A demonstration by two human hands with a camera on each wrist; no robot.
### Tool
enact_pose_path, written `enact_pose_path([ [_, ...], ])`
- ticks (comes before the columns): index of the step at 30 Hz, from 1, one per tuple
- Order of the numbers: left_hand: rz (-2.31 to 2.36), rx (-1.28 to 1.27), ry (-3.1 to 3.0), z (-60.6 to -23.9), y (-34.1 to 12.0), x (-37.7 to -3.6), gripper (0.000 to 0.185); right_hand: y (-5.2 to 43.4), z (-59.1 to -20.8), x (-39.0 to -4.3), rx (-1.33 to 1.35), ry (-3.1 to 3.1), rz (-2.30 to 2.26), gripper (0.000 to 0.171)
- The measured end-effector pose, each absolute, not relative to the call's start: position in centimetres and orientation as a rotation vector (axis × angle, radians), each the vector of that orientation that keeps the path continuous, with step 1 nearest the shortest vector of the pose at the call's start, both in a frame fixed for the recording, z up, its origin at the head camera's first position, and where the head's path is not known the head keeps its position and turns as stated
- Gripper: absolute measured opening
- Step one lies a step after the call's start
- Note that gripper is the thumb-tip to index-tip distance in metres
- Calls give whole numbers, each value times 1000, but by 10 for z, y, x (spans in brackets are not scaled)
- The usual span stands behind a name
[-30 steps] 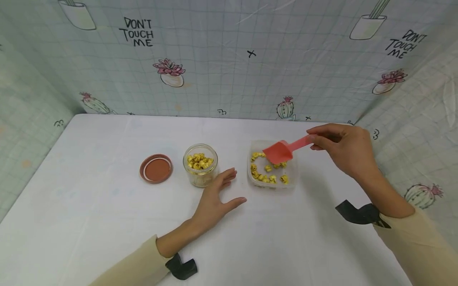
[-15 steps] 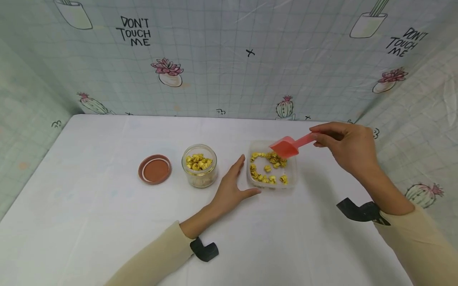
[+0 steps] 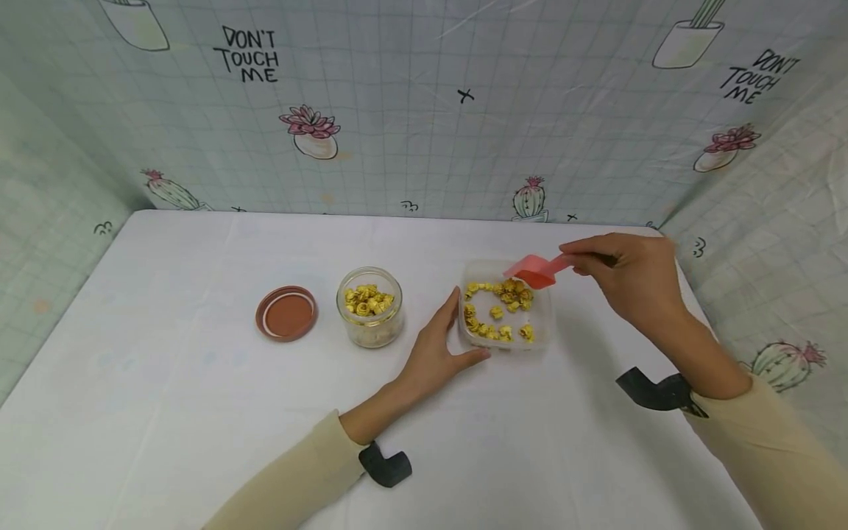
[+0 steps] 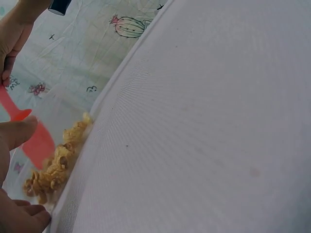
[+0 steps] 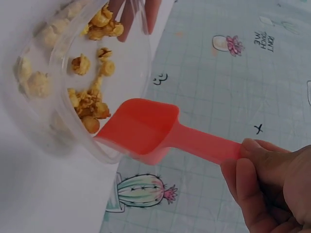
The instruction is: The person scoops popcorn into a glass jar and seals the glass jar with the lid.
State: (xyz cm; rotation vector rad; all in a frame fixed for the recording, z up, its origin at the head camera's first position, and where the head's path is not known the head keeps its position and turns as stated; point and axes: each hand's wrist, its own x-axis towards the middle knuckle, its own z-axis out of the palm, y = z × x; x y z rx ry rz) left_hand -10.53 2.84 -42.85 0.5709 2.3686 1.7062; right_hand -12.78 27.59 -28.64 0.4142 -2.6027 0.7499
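Observation:
A clear plastic container (image 3: 539,324) with pieces of popcorn (image 3: 513,294) stands on the white table. My left hand (image 3: 433,350) holds its near left corner, thumb along the near side and fingers on the left side. With thumb and fingers, my right hand (image 3: 626,276) pinches the handle of a pink-red scoop (image 3: 535,271). Its blade tilts down over the container's far right rim, beside the heaped popcorn. In the right wrist view the visible face of the scoop (image 5: 141,124) carries no popcorn.
Left of my left hand stands a glass jar (image 3: 372,335) with popcorn inside. Farther left lies a brown lid (image 3: 288,314). A patterned cloth (image 3: 397,110) hangs behind the table and at both sides.
My left hand has moved right, from beside the jar to the container. The scoop was lifted slightly and drawn right, then lowered toward the popcorn, its blade tilting.

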Motion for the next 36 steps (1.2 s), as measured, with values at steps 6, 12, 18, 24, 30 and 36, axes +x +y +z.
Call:
enact_pose_path([
  [6,1703,575,2368,-429,28,-106,101,275,-292,-130,468,-2683,693,18],
  [12,1691,576,2373,-430,29,-106,101,280,-288,-129,386,-2793,700,13],
  [18,1658,567,2412,-430,29,-106,100,285,-283,-128,208,-2982,772,16],
  [24,1635,591,2433,-430,30,-106,99,292,-288,-118,134,-3025,786,23],
  [30,1629,598,2459,-431,30,-106,97,295,-297,-109,94,-2998,813,21],
  [36,1617,606,2473,-431,30,-106,96,295,-312,-101,-2,-2984,877,25],
])
